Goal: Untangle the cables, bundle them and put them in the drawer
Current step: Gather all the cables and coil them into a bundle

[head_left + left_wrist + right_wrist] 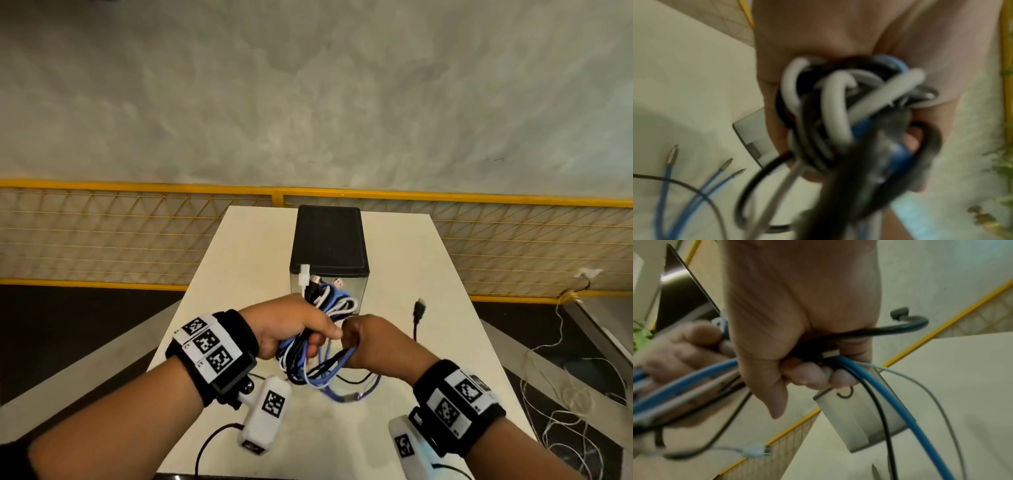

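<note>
A tangle of blue, white and black cables point(322, 329) hangs above the white table point(428, 274), in front of a small black drawer box point(329, 240). My left hand point(294, 325) grips the coiled bundle point(840, 104), with white and black plugs sticking up above the fist. My right hand point(370, 339) is closed round several strands point(846, 366) at the right of the bundle: blue, black and thin white ones. A black plug end point(420, 306) curls up to the right of that hand. Loose blue ends point(670, 162) trail down to the table.
The drawer box point(857, 421) stands mid-table, its front closed as far as I can see. A yellow mesh railing point(137, 233) runs behind the table. Thin white wires point(561, 387) lie on the floor at right. A black camera lead point(212, 442) crosses the near table edge.
</note>
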`<control>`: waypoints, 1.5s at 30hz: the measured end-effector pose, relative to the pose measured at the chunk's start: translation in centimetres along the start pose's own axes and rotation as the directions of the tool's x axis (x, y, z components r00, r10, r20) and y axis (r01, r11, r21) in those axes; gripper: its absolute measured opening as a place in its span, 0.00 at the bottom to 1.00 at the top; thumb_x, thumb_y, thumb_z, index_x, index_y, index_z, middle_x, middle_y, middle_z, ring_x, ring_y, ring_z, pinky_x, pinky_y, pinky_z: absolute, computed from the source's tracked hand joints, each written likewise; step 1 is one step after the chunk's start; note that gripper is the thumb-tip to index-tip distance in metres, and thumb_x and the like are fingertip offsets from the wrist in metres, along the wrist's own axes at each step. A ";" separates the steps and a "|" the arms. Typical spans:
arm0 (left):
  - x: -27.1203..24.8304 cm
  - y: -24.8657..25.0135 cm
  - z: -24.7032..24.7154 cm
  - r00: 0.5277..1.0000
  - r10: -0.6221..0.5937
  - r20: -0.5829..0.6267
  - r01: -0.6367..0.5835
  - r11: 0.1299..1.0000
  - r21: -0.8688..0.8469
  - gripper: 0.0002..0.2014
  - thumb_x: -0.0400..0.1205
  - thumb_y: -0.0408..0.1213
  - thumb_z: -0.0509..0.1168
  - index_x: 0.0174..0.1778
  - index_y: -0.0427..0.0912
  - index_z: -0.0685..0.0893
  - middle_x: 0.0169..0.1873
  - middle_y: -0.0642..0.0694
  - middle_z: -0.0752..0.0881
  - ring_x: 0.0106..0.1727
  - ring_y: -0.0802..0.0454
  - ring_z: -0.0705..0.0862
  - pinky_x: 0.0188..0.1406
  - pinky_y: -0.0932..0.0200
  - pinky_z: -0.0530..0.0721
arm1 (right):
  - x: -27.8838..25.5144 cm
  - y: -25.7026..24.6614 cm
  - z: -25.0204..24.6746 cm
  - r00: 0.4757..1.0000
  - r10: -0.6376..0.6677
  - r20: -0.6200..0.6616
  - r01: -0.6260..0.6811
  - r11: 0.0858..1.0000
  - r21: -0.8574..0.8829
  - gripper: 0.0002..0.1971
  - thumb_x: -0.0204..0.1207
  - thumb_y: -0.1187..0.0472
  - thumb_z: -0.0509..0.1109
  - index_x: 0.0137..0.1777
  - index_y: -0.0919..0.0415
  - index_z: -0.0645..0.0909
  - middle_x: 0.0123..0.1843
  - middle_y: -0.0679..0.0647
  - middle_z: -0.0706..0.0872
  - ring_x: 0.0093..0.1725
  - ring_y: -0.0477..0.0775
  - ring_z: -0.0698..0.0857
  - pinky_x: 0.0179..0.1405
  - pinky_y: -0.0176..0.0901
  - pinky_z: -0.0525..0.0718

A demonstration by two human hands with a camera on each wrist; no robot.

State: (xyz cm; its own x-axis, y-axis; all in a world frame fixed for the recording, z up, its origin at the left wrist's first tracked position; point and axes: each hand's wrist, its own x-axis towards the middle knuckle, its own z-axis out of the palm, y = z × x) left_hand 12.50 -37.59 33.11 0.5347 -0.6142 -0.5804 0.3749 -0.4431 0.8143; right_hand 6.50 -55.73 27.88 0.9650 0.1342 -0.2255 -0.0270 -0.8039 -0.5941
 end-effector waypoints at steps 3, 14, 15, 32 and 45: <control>0.5 -1.1 0.4 0.999 -0.029 -0.032 0.029 1.000 0.002 0.10 0.78 0.26 0.71 0.31 0.39 0.85 0.20 0.44 0.76 0.19 0.52 0.75 0.24 0.62 0.78 | 0.5 -0.6 -0.8 0.998 -0.035 -0.051 0.031 0.998 -0.062 0.14 0.65 0.62 0.75 0.30 0.52 0.70 0.27 0.47 0.75 0.26 0.47 0.71 0.27 0.37 0.68; 0.8 -3.1 1.6 0.991 0.117 -0.067 -0.120 0.991 -0.051 0.07 0.77 0.26 0.74 0.46 0.42 0.87 0.32 0.49 0.90 0.27 0.57 0.86 0.30 0.62 0.84 | 2.0 -2.1 -0.4 0.997 -0.041 -0.068 0.025 0.973 -0.228 0.08 0.76 0.56 0.65 0.36 0.54 0.74 0.28 0.44 0.72 0.35 0.52 0.77 0.27 0.38 0.67; 0.8 -3.3 1.6 0.990 0.127 -0.066 -0.129 0.991 -0.032 0.10 0.75 0.24 0.75 0.46 0.42 0.89 0.34 0.49 0.92 0.32 0.56 0.89 0.35 0.61 0.87 | 2.0 -2.3 -0.4 0.997 -0.037 -0.070 0.021 0.975 -0.219 0.07 0.77 0.56 0.66 0.37 0.53 0.74 0.29 0.44 0.72 0.35 0.52 0.77 0.28 0.38 0.68; 2.1 -4.4 0.8 0.870 0.325 -0.371 -0.058 0.815 0.577 0.15 0.61 0.47 0.74 0.37 0.54 0.75 0.44 0.52 0.71 0.55 0.46 0.73 0.55 0.48 0.82 | 1.0 -2.4 -1.7 0.995 -0.085 0.060 0.068 0.968 0.241 0.17 0.67 0.66 0.76 0.55 0.53 0.85 0.49 0.53 0.91 0.48 0.54 0.89 0.54 0.49 0.88; 3.7 -5.0 0.7 0.872 0.365 -0.326 -0.191 0.867 0.459 0.09 0.63 0.31 0.72 0.33 0.49 0.81 0.30 0.49 0.83 0.28 0.54 0.81 0.30 0.54 0.82 | 1.2 -1.6 -0.7 0.999 -0.032 -0.040 0.041 0.966 0.254 0.12 0.68 0.63 0.75 0.52 0.54 0.88 0.41 0.51 0.90 0.39 0.50 0.87 0.46 0.47 0.89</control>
State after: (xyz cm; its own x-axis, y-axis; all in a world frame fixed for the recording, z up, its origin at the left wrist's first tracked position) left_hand 12.09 -38.06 26.89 0.8502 -0.4840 -0.2069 -0.1247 -0.5672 0.8141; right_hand 7.89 -54.64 29.12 0.9750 0.1366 -0.1750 -0.0524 -0.6243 -0.7795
